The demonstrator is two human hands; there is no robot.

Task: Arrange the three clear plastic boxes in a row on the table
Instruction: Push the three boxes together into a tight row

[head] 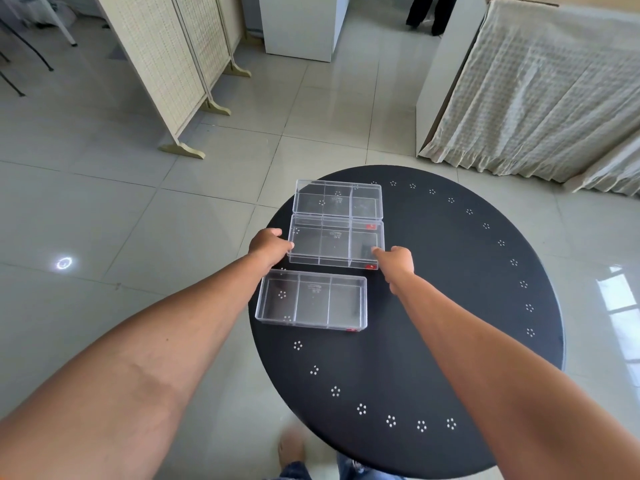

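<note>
Three clear plastic boxes with inner dividers lie in a line running away from me on the left part of the round black table (450, 306). The far box (337, 199) and the middle box (336, 242) touch along their long sides. The near box (311, 299) sits a little apart and shifted to the left. My left hand (269, 247) grips the middle box's left end. My right hand (396, 261) holds its near right corner. The middle box looks taller, or raised a little off the table; I cannot tell which.
A ring of small white dot clusters runs around the table's rim. Glossy tiled floor (138, 220) surrounds the table. A folding screen (166, 64) stands at the back left, a cloth-covered unit (540, 88) at the back right, and a white cabinet (304, 26) behind.
</note>
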